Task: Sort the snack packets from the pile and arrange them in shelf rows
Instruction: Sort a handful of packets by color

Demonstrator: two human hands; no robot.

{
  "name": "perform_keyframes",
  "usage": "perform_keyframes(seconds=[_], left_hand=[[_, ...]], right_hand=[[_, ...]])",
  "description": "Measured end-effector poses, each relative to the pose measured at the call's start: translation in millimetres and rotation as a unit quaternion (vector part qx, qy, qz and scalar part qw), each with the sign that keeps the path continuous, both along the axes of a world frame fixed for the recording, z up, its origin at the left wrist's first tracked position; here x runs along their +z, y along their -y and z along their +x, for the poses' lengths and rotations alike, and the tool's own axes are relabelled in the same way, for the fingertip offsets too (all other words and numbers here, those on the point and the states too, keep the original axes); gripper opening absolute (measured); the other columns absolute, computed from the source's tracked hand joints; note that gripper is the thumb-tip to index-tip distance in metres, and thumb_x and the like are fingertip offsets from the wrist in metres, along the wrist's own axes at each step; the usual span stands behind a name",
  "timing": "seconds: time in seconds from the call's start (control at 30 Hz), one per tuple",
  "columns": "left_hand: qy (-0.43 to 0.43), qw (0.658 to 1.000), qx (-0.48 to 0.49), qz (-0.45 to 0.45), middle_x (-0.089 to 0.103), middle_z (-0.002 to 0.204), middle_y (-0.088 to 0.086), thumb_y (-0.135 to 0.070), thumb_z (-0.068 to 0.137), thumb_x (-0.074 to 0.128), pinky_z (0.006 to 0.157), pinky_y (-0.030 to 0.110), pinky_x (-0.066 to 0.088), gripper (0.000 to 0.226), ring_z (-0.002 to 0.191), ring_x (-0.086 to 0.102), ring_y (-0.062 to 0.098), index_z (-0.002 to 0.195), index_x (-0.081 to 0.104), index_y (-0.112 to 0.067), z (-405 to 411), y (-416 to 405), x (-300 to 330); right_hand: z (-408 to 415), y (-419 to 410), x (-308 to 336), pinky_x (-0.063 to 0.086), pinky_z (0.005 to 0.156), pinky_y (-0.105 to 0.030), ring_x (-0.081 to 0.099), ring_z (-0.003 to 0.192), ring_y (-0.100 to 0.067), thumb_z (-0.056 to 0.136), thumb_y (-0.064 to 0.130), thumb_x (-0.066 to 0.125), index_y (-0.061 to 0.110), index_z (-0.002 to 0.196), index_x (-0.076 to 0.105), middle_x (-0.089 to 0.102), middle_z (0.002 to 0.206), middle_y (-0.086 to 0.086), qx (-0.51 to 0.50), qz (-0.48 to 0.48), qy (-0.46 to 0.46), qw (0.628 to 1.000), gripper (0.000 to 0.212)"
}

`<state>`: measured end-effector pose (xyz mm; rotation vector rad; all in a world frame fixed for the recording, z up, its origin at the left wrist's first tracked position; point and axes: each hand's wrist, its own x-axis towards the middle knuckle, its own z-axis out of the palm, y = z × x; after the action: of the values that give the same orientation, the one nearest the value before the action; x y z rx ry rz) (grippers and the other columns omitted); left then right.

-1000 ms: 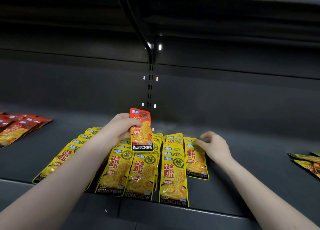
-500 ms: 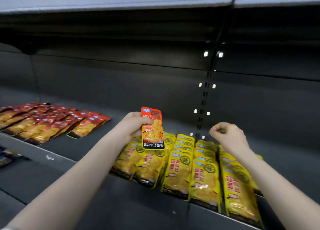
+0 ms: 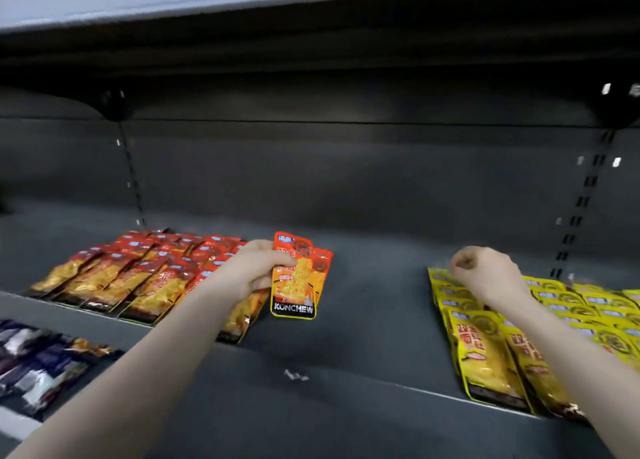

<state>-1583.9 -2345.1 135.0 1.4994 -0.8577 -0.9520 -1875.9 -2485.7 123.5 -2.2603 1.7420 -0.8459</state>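
Dark grey store shelf [image 3: 346, 320] with a dark back panel, another shelf edge overhead; whole view motion-blurred. Left hand [image 3: 249, 275] grips an orange-red snack packet [image 3: 294, 285] upright above the shelf, thumb across its front, the other fingers hidden behind it. "KONCHEW" reads at the bottom edge; the rest of the print is too blurred to read. A second orange edge shows behind the packet on its right; cannot tell whether that is another held packet. Left of those fingers, rows of red packets [image 3: 121, 275] lie overlapped on the shelf; the nearest row is partly hidden by the left forearm. Right hand [image 3: 485, 271] is curled into a fist holding nothing visible, above the back of the yellow packets [image 3: 491, 351], which lie in rows to its right, cut off at the frame edge and partly covered by the right forearm. On a lower shelf, bottom left, dark blue-and-white packets [image 3: 38, 365], blurred and cut off.
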Motion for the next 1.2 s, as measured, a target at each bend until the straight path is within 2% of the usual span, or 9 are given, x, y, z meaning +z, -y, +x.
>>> perform_keyframes(seconds=[0.1,0.2,0.3,0.4,0.5,0.6,0.7,0.77,1.2], left_hand=[[0.015,0.999,-0.025,0.014,0.071,0.088,0.009,0.005,0.085,0.060,0.066,0.025,0.059,0.020,0.071,0.070,0.014,0.103,0.061,-0.004,19,5,-6],[0.070,0.996,-0.050,0.031,0.069,0.100,0.010,0.004,0.082,0.065,0.075,0.029,0.056,0.044,0.084,0.069,0.019,0.123,0.051,-0.009,30,15,-14],[0.156,0.984,-0.082,0.026,0.055,0.078,0.003,0.001,0.083,0.065,0.049,0.015,0.042,0.058,0.061,0.055,0.013,0.131,0.044,-0.021,28,19,-16],[0.234,0.966,-0.107,0.015,0.057,0.087,0.009,-0.002,0.083,0.065,0.040,0.009,0.033,0.062,0.071,0.057,0.019,0.135,0.042,-0.026,26,24,-19],[0.299,0.946,-0.122,0.010,0.053,0.078,0.001,-0.003,0.079,0.068,0.054,0.018,0.039,0.057,0.063,0.050,0.014,0.129,0.047,-0.022,27,31,-22],[0.373,0.920,-0.118,0.017,0.052,0.077,0.004,-0.013,0.078,0.073,0.055,0.017,0.035,0.056,0.062,0.047,0.009,0.127,0.048,-0.021,31,32,-25],[0.481,0.867,-0.122,0.044,0.059,0.117,0.008,-0.032,0.076,0.076,0.085,0.028,0.044,0.063,0.105,0.054,0.020,0.131,0.046,-0.021,34,32,-26],[0.541,0.831,-0.117,0.056,0.056,0.125,0.004,-0.041,0.077,0.074,0.099,0.037,0.040,0.067,0.118,0.048,0.023,0.134,0.044,-0.022,34,33,-26],[0.657,0.741,-0.123,0.061,0.042,0.135,0.005,-0.061,0.083,0.055,0.104,0.038,0.027,0.068,0.126,0.033,0.023,0.139,0.043,-0.024,38,33,-30]], right_hand=[[27,-8,-1,0.045,0.077,-0.032,0.061,0.098,-0.033,0.085,0.019,0.057,0.022,0.089,0.069,0.070,0.100,-0.008,-0.011,-0.001,-0.010,1.000,0.014],[44,-14,-5,0.044,0.074,-0.029,0.061,0.094,-0.031,0.085,0.018,0.056,0.026,0.081,0.066,0.069,0.098,-0.006,-0.017,0.012,-0.017,1.000,0.013],[53,-16,-8,0.044,0.074,-0.030,0.061,0.093,-0.032,0.085,0.018,0.056,0.023,0.084,0.068,0.069,0.096,-0.007,-0.017,0.022,-0.028,0.999,0.013],[60,-17,-8,0.045,0.075,-0.029,0.061,0.092,-0.031,0.085,0.018,0.055,0.022,0.085,0.068,0.069,0.095,-0.007,-0.015,0.023,-0.026,0.999,0.014],[65,-19,-9,0.046,0.077,-0.030,0.060,0.096,-0.032,0.086,0.017,0.054,0.020,0.088,0.070,0.068,0.097,-0.008,-0.021,0.022,-0.033,0.999,0.016],[70,-18,-8,0.046,0.076,-0.030,0.060,0.095,-0.031,0.085,0.018,0.054,0.021,0.088,0.070,0.068,0.097,-0.007,-0.028,0.023,-0.038,0.999,0.016],[75,-16,-10,0.046,0.076,-0.030,0.060,0.094,-0.031,0.086,0.018,0.055,0.021,0.087,0.069,0.068,0.097,-0.007,-0.029,0.024,-0.048,0.998,0.015],[78,-15,-11,0.047,0.078,-0.031,0.060,0.096,-0.031,0.085,0.019,0.055,0.024,0.084,0.067,0.068,0.098,-0.006,-0.032,0.030,-0.052,0.998,0.013],[87,-9,-14,0.051,0.079,-0.032,0.060,0.095,-0.029,0.085,0.020,0.057,0.026,0.081,0.066,0.067,0.099,-0.005,-0.036,0.040,-0.062,0.997,0.012]])
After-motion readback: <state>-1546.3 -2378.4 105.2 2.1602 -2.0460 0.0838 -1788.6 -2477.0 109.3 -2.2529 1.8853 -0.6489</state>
